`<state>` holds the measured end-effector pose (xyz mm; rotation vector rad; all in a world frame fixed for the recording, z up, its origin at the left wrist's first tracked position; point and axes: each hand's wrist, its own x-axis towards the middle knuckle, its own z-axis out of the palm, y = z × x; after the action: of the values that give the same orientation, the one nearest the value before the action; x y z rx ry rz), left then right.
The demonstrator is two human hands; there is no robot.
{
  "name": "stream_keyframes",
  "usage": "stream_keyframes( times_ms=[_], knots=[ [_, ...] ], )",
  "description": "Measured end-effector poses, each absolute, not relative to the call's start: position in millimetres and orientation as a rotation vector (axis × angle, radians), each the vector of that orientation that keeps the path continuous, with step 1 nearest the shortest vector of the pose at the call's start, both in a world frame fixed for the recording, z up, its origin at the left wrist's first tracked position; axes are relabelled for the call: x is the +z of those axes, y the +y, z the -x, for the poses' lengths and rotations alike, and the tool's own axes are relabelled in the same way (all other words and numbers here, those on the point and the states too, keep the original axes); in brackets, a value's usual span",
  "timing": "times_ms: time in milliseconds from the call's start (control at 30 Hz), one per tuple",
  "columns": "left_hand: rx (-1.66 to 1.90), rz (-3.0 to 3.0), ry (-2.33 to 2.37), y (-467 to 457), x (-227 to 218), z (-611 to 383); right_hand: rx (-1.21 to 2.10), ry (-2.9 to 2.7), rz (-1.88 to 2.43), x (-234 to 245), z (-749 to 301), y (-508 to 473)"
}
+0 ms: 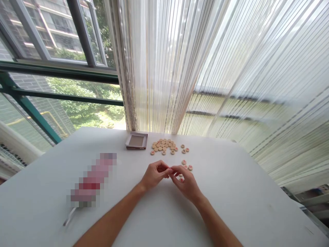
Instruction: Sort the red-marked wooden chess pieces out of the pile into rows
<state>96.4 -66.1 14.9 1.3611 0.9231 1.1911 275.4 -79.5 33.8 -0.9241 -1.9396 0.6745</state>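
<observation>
My left hand [153, 176] and my right hand [187, 183] meet above the white table [226, 192], their fingertips pinched together. Whatever lies between the fingers, if anything, is hidden. Close by my right hand are several round wooden Chinese chess pieces with red characters, among them one piece [190, 167]; the hand partly covers some of them. Beyond my hands lies a cluster of pieces [160, 149], mostly blank side up. A few pieces with characters lie along its near edge, such as a dark-marked piece [172, 152]. To its right is a small group including another piece [182, 146].
A shallow open box [145, 141] stands at the table's far edge, left of the cluster. On the left lies a long pink object [95, 175], blurred into blocks, with a pale strap [70, 216]. A string curtain [164, 85] hangs behind the table beside an open window.
</observation>
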Motion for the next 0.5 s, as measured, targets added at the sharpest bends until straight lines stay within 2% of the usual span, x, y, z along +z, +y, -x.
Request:
stream_keyframes(
  times_ms=[500],
  knots=[
    [1.151, -1.396, 0.907, -65.4, 18.6, -94.2, 0.735, -1.902, 0.984, 37.7, -277.1, -80.8]
  ],
)
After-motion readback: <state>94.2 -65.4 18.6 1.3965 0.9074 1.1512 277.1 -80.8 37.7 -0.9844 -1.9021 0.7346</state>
